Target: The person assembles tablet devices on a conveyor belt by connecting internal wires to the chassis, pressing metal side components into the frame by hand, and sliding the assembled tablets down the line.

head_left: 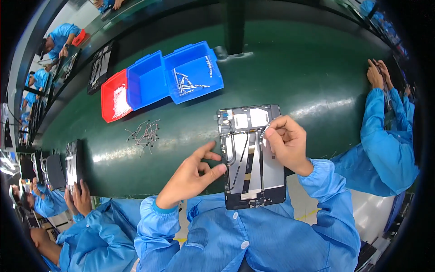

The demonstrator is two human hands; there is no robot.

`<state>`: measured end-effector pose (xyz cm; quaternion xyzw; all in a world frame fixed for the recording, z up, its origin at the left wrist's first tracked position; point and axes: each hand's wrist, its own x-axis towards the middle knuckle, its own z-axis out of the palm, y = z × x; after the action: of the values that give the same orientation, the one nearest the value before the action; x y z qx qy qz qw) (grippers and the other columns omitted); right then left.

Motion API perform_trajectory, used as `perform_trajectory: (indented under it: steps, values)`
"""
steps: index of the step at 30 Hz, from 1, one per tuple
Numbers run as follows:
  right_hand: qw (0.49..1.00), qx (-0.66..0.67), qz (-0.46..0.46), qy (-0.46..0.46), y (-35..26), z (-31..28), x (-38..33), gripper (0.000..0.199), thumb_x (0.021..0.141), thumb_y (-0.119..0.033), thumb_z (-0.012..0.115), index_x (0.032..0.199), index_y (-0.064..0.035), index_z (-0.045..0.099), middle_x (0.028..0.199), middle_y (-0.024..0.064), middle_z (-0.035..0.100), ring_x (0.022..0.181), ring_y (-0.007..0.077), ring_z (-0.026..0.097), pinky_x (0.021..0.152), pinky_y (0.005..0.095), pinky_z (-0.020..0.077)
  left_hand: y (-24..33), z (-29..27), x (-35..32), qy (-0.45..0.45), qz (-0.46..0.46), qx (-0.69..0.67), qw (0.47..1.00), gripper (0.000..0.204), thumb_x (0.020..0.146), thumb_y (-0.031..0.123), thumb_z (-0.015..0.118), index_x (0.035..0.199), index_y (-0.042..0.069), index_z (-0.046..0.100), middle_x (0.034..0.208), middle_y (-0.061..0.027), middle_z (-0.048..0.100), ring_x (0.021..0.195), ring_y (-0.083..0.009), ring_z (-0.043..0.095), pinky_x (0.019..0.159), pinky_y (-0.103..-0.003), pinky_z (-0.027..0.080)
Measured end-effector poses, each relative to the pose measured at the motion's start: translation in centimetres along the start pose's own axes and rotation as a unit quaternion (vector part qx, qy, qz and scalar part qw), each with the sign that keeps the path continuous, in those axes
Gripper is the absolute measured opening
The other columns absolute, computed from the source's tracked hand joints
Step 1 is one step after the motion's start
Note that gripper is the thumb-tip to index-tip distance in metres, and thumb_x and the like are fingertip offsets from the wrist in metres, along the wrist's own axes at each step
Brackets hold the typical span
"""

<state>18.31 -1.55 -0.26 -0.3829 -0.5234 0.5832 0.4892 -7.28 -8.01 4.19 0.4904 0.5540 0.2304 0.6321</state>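
Observation:
An opened tablet [272,174] lies in front of me, its inside facing up, with black flat cables and pale panels showing. Its near end reaches the table's front edge. At the tablet's left edge is my left hand [188,174], thumb and forefinger spread apart, holding nothing. My right hand [290,143] is over the upper right part of the tablet, thumb and forefinger pinched together. A small silvery bit shows at those fingertips, too small to name. The fingers hide part of the tablet's right side.
Beyond the tablet stand two blue bins [217,81], one with thin strips inside, and a red bin [106,102] of white pieces. Small cables [145,136] lie in a pile at left. Co-workers sit on both sides; a dark device [74,163] stands by the left one's hands [80,197].

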Motion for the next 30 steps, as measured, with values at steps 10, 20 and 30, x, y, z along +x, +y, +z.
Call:
perform_trajectory:
  steps: [10,20,30]
  values:
    - [0.998,0.025,-0.029,0.046,-1.5,-1.2,1.0,0.006,0.094,-0.001,0.063,0.096,0.0029,0.059,0.078,0.0037,0.065,0.055,0.0022,0.055,0.046,0.0171,0.0403,2.3,3.6,4.7,-0.077,-0.113,-0.202,0.970,0.033,0.091,0.027,0.068,0.112,0.003,0.064,0.086,-0.0004,0.066,0.068,-0.0044,0.061,0.043,-0.017,0.035]
    - [0.973,0.112,-0.196,-0.045,-13.0,0.3,4.7,0.007,0.093,-0.004,0.061,0.094,0.0017,0.059,0.080,0.0086,0.066,0.051,0.0044,0.050,0.047,0.0199,0.0384,6.8,4.4,9.2,0.307,0.491,0.126,0.805,0.023,0.076,0.005,0.076,0.096,-0.002,0.068,0.076,-0.0143,0.069,0.064,-0.0245,0.069,0.058,-0.032,0.053]
    - [0.970,0.146,-0.098,-0.169,-12.1,3.4,6.1,0.003,0.092,-0.001,0.060,0.091,0.0015,0.059,0.087,0.0032,0.062,0.081,0.0062,0.058,0.073,0.0237,0.0492,4.4,3.9,11.4,0.400,0.554,0.210,0.699,0.038,0.069,0.003,0.077,0.106,-0.001,0.067,0.097,-0.0145,0.071,0.079,-0.0281,0.072,0.061,-0.034,0.057]
